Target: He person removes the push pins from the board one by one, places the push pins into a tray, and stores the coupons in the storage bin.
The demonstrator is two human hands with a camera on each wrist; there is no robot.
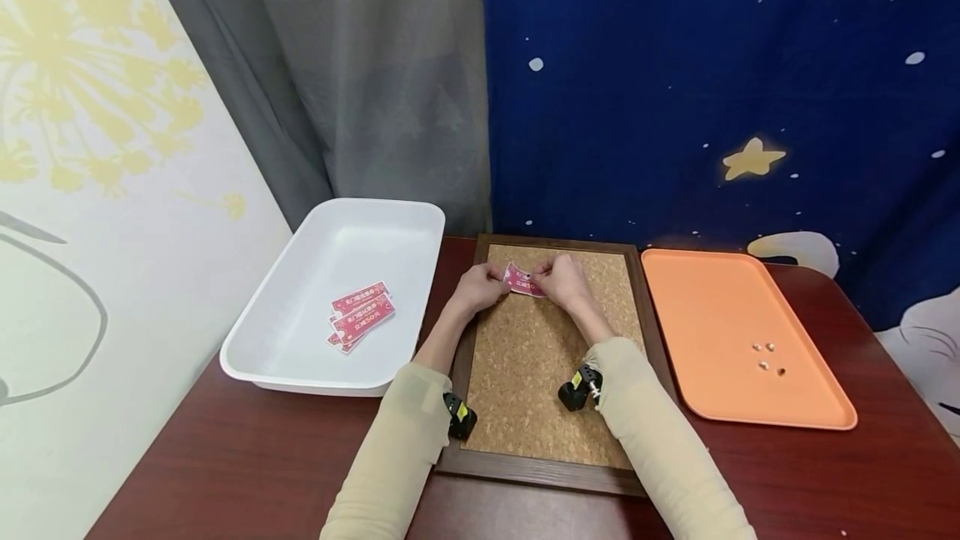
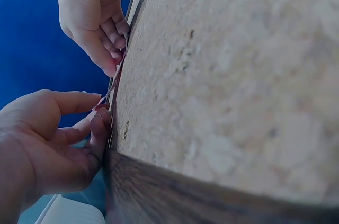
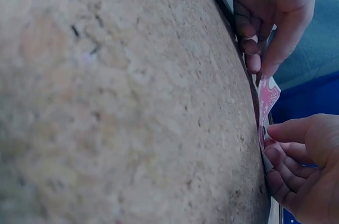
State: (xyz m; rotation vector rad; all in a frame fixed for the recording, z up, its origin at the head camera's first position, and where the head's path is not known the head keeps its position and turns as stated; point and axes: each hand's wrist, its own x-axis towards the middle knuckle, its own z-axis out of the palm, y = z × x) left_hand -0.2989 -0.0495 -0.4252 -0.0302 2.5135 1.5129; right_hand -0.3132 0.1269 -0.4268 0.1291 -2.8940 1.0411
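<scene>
In the head view a red and white printed coupon point(image 1: 521, 282) is held over the upper part of a cork board point(image 1: 551, 390). My left hand point(image 1: 480, 287) pinches its left end between thumb and fingers. At the coupon's right part, the fingers of my right hand point(image 1: 566, 282) pinch it, partly covering the print. A small dark spot shows by the right fingertips; what it is I cannot tell. The coupon point(image 3: 269, 96) looks bent between both hands in the right wrist view. Seen nearly edge-on in the left wrist view, it lies close to the cork.
Left of the board, a white tub point(image 1: 258, 348) holds several more coupons point(image 1: 363, 321). To the right lies an orange tray point(image 1: 720, 315) with several small shiny metal pieces point(image 1: 763, 365). A brown wooden frame point(image 1: 540, 471) borders the cork. Curtains point(image 1: 600, 107) hang behind the table.
</scene>
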